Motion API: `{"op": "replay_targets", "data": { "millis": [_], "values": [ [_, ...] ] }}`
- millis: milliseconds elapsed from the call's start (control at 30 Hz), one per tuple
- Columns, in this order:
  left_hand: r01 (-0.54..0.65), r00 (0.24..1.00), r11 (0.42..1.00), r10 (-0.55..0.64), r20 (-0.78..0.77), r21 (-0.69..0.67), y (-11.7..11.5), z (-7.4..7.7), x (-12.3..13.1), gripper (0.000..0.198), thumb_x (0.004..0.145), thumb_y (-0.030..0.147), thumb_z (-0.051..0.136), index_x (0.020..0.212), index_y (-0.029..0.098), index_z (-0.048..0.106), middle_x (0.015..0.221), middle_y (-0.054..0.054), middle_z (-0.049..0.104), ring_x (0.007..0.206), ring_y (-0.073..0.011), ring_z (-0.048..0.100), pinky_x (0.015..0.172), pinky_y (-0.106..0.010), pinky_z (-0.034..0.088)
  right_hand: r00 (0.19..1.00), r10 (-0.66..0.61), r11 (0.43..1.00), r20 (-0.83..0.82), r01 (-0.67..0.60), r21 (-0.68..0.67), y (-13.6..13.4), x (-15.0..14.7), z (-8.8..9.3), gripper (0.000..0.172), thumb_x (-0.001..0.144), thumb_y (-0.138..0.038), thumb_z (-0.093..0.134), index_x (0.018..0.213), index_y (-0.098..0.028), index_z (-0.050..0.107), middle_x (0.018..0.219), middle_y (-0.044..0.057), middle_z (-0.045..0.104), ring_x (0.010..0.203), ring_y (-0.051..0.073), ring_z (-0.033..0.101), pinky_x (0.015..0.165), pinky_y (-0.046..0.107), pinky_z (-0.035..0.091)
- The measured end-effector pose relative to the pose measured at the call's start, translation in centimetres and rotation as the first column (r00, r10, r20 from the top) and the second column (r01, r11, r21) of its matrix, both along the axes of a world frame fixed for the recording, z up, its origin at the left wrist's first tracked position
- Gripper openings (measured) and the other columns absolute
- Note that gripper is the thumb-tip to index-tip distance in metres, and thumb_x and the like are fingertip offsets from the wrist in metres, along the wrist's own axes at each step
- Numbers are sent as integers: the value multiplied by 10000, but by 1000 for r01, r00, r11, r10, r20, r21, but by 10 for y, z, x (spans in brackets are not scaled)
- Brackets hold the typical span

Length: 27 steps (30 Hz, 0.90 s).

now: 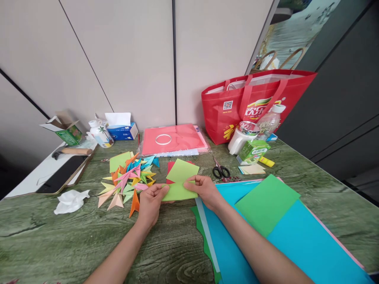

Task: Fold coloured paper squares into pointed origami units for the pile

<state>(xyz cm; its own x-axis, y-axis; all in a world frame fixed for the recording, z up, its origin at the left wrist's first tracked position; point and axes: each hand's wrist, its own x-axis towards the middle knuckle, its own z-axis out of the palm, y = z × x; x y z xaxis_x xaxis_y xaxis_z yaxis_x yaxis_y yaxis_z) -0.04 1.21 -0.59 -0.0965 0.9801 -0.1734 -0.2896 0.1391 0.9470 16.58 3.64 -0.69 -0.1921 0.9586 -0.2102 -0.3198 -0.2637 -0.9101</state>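
Two bare forearms (124,246) converge over the green wood-grained table (171,252), angled toward its far edge — the bare left hand (150,201) and bare right hand (207,192) near each other, thumbs (163,191) pressed toward curled fingers (154,188).

an indoor paper-craft corner, home or office unclear: a green wood-grain table (174,252) against pale grey wall panels (133,59) bears multicoloured folded paper pieces (127,181), black-handled metal scissors (219,166) and a large flat blue paper sheet (314,242), plus a blue cardboard tissue box (121,133) and a red shopping bag (216,118).
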Motion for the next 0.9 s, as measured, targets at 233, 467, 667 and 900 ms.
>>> {"op": "replay_targets", "data": {
  "millis": [233, 467, 667, 900],
  "values": [
    [64, 995, 998, -64, -75, -5, -1, 0, -1, 220, 570, 312, 716, 705, 146, 666, 581, -25, 672, 511, -164, 610, 465, -259, 505, 972, 83, 988, 221, -109, 107, 2, 7, -1, 273, 527, -345, 730, 695, -141, 658, 586, -6, 642, 495, 98, 530, 474, 203, 374],
    [124, 986, 991, -129, -103, -52, -2, -1, 2, 192, 589, 301, 707, 679, 140, 655, 567, -16, 659, 492, -145, 584, 469, -259, 508, 951, 160, 982, 263, -181, 55, 0, 7, -1, 243, 558, -349, 704, 658, -131, 666, 547, -1, 643, 461, 92, 521, 472, 205, 374],
    [125, 992, 991, -126, -15, -43, 0, 4, 2, 261, 625, 296, 687, 819, 127, 644, 727, -59, 688, 608, -155, 623, 548, -230, 500, 969, 56, 989, 241, -87, 117, -3, -1, -1, 251, 553, -359, 702, 650, -130, 662, 588, 18, 661, 496, 118, 553, 483, 222, 398],
    [168, 985, 985, -167, 45, -25, -4, 7, 7, 314, 600, 258, 708, 876, 140, 616, 874, -57, 685, 763, -198, 631, 671, -321, 527, 977, -93, 988, 189, 66, 142, -6, -9, 0, 264, 544, -382, 699, 638, -141, 647, 576, 20, 655, 496, 129, 554, 467, 230, 409]
  ]
}}
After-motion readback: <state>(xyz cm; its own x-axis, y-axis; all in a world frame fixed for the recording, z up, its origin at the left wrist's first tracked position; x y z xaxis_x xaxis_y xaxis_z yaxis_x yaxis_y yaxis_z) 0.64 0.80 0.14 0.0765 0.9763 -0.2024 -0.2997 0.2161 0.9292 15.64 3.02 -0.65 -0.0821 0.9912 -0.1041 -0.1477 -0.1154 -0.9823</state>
